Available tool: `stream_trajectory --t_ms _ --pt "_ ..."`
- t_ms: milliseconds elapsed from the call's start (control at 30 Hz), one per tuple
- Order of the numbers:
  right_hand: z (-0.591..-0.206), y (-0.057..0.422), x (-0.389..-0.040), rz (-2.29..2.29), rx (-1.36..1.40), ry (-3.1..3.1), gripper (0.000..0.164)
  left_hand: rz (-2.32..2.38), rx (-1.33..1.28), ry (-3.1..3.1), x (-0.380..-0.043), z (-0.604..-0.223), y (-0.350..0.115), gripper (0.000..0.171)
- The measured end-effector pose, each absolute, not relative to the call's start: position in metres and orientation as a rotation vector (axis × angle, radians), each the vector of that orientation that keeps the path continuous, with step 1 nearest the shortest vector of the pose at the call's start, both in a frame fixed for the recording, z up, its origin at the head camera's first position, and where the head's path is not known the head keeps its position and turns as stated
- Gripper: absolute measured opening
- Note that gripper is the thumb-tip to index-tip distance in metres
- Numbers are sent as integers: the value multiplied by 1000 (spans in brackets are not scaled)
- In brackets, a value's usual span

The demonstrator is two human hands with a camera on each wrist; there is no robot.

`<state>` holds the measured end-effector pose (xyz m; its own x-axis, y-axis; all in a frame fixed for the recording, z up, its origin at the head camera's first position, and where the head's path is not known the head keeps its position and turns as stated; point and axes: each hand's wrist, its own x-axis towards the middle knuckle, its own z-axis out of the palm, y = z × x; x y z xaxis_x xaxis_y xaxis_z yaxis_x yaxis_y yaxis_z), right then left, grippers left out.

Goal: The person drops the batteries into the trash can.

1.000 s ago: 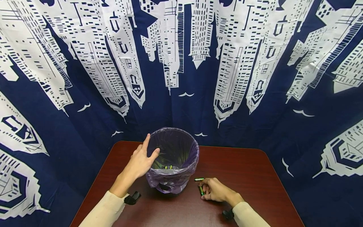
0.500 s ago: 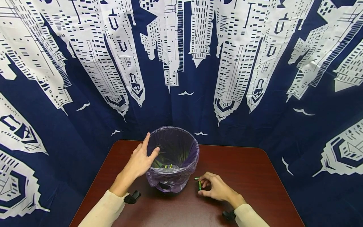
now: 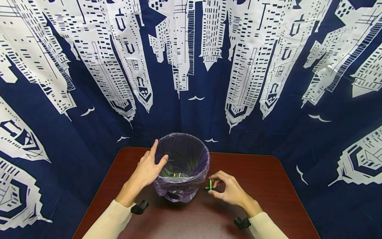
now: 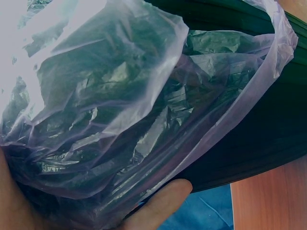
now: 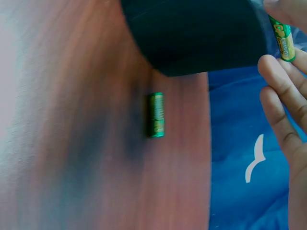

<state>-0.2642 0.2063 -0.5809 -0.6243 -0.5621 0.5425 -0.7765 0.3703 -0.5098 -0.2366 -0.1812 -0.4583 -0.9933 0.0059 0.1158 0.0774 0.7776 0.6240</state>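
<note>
My right hand (image 3: 231, 191) pinches a small green battery (image 3: 210, 184) between thumb and fingertips, just right of the bin. The battery is upright in the head view and shows green and gold printing in the right wrist view. Another green battery (image 5: 156, 115) lies on the table below, partly covered by the held one in the head view. My left hand (image 3: 147, 168) holds the left rim of the trash bin (image 5: 192, 38), thumb over the opening and index finger along the outside. A purple plastic liner (image 3: 198, 186) covers the bin's rim. Batteries (image 3: 177, 175) show inside.
The reddish-brown table (image 3: 250, 166) has rounded back corners. Behind it hangs a dark blue curtain (image 3: 191, 116) with white buildings and birds. A dark wrist strap mount (image 3: 242, 223) sits on the right forearm.
My right hand has lifted the battery off the table and moved it slightly up and away from me. The left hand and the bin stay where they were.
</note>
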Motion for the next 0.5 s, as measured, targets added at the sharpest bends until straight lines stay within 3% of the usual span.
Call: stream_trajectory --t_ms 500 --pt "-524 204 -274 1061 1148 -2274 58 -1032 -80 -2830 -237 -460 -182 93"
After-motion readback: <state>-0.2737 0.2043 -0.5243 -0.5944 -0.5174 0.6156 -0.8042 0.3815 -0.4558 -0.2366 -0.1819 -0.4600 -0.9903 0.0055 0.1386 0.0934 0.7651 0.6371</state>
